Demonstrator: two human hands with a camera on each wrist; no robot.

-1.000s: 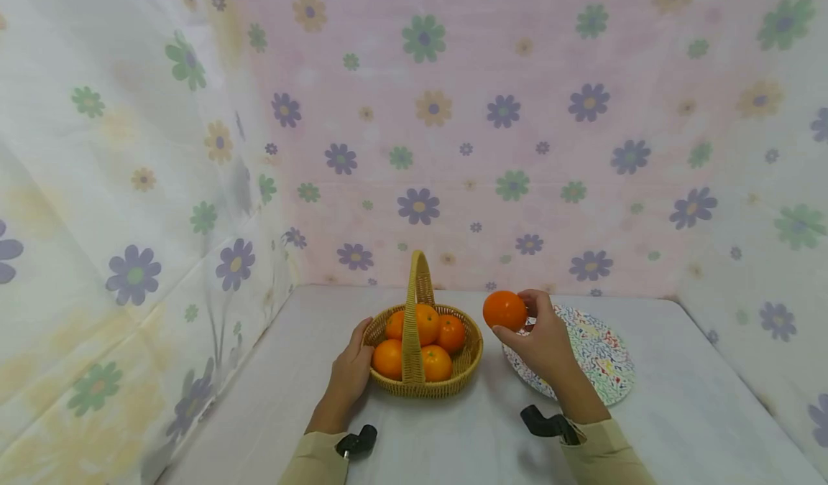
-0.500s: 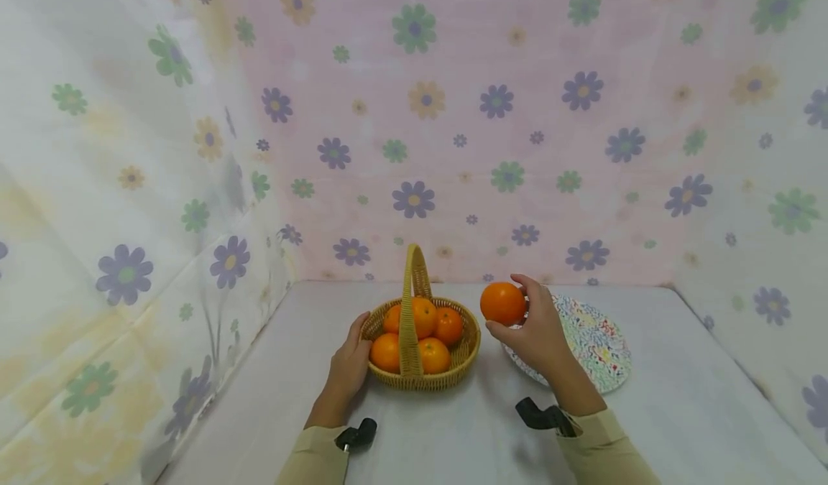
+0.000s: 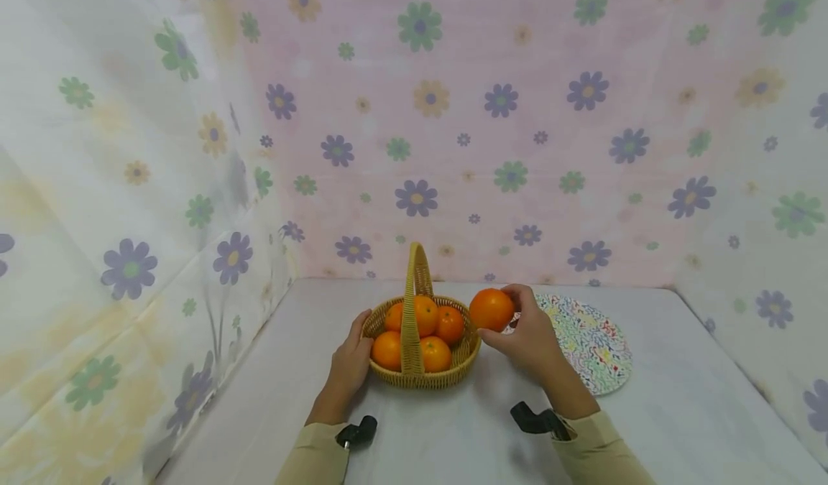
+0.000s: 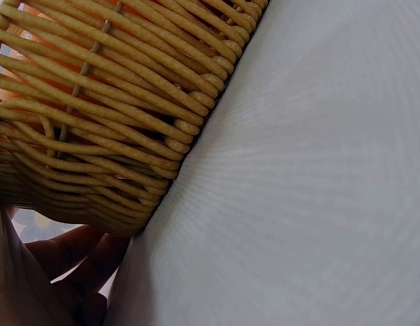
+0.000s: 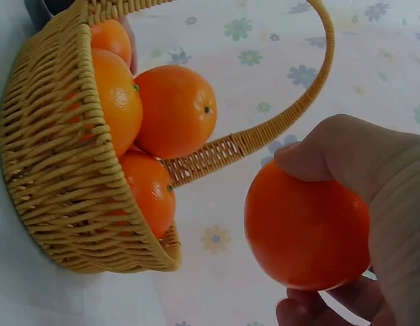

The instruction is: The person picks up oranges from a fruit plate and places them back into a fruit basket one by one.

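A wicker basket (image 3: 414, 381) with a tall arched handle (image 3: 410, 327) stands on the table, several oranges (image 3: 435, 354) inside it. My left hand (image 3: 351, 364) holds the basket's left side at the rim; in the left wrist view some fingers (image 4: 94, 268) show beyond the woven wall (image 4: 94, 115). Between thumb and fingers, my right hand (image 3: 533, 338) grips another orange (image 3: 491, 310), raised at the basket's right rim. From the right wrist, that held orange (image 5: 305, 227) appears apart from the basket (image 5: 54, 156).
A round, multicolour speckled plate (image 3: 598, 345) lies on the white table (image 3: 446, 442) to the right, partly behind my right hand. Flower-patterned cloth (image 3: 466, 111) hangs at the back and both sides. Black wrist mounts (image 3: 540, 420) stick out from the sleeves.
My right hand has carried the orange left, from over the plate's near-left edge to the basket's right rim. My left hand stays at the basket. The view has shifted slightly.
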